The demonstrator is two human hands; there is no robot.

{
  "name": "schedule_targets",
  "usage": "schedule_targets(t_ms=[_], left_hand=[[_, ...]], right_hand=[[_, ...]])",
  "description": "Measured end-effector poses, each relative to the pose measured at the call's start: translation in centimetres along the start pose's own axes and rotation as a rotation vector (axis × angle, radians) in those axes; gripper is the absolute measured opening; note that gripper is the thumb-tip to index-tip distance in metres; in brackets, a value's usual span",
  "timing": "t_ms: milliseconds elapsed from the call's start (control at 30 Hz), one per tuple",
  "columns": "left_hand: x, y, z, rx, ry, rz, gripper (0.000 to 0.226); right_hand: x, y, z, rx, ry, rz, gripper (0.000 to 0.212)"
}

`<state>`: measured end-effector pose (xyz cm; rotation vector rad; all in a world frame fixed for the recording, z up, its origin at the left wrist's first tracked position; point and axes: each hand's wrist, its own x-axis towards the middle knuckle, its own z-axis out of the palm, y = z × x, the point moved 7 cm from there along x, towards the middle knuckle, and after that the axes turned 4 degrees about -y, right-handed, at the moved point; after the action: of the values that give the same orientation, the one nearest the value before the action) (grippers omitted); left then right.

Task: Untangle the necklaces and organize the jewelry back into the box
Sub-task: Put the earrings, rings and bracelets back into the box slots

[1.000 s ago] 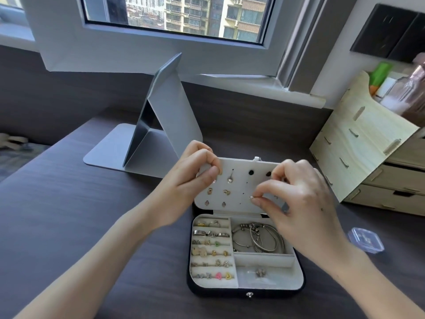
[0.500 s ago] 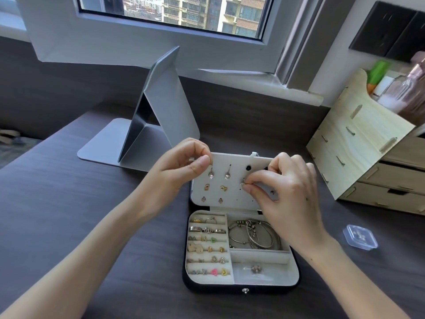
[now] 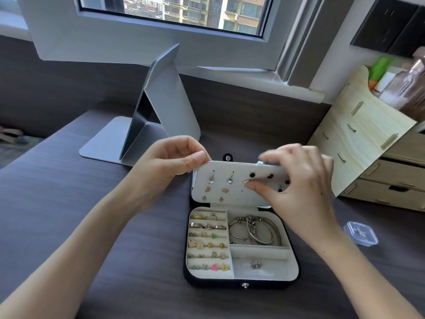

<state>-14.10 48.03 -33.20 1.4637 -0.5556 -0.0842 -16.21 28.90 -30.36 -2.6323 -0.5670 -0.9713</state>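
Since half a second ago the earring panel (image 3: 230, 196) has tipped forward toward me, so the snap tab behind its top edge now shows; the right hand (image 3: 301, 187) has slid lower across the panel's face. I read the step as organizing, not untangling: a silver earring (image 3: 246, 182) is being seated in the third column of holes, just right of centre frame. No necklace is visible to me anywhere. The jewelry box (image 3: 241, 283) lies open at lower centre on the dark table (image 3: 69, 203), with rings (image 3: 207, 245) filling the rolls at its left and bracelets (image 3: 253, 230) in the upper right compartment.

My left hand (image 3: 170, 157) pinches the panel's upper left corner, thumb on the front, the other fingers curled behind; it steadies the board. The right hand is blurred; its thumb presses on the earring's front while the other fingers curl over the top edge, so I judge it grasps the stud through the panel, though the back is hidden from me.

The next move, as I judge it, calls for fastening the post from behind without bending the panel, then releasing gently.
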Motion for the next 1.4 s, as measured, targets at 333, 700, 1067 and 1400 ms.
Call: schedule_targets(t_ms=[333, 700, 1067, 1400], left_hand=[[2.5, -0.9, 3.0, 0.410, -0.408, -0.215, 0.004], [3.9, -4.3, 6.3, 0.273, -0.609, -0.401, 0.006], [4.1, -4.7, 6.7, 0.228, -0.659, -0.409, 0.010], [4.4, -3.2, 7.0, 0.478, -0.689, -0.284, 0.003]], right_hand=[[-3.5, -1.4, -0.8, 0.037, 0.166, -0.246, 0.021], [-4.6, -1.3, -0.6, 0.069, 0.249, -0.254, 0.033], [-4.5, -1.3, -0.6, 0.086, 0.245, -0.245, 0.034], [-4.4, -1.4, -0.7, 0.077, 0.227, -0.230, 0.021]])
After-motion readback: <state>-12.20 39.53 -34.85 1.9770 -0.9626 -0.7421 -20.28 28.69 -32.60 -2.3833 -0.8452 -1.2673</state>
